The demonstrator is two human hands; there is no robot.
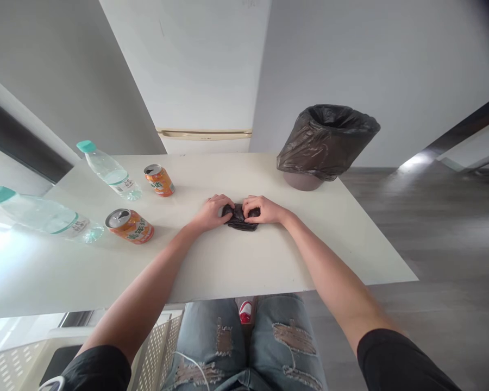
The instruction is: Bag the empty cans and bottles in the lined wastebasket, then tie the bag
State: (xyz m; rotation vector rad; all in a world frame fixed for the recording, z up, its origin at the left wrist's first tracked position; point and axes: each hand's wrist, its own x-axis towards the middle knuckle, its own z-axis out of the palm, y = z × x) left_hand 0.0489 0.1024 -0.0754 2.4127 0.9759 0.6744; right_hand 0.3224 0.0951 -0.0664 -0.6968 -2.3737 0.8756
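Note:
A small bundle of black plastic bag point(242, 223), folded and crinkled, lies on the white table point(236, 271) between my hands. My left hand point(212, 212) grips its left end, thumb and fingers closed on the plastic. On the other end, my right hand point(264, 209) pinches the bag with bent fingers. Beyond my right hand stands a bin point(303, 181) lined with a dark plastic bag point(318, 144), its mouth open and the liner folded down over the outside.
Left on the table are two orange drink cans, one farther point(160, 181) and one nearer point(131, 226), both with opened tops. Beside them stand two clear bottles with teal caps, one farther point(111, 172) and one nearer point(44, 214). A white fridge point(204, 70) rises behind the table.

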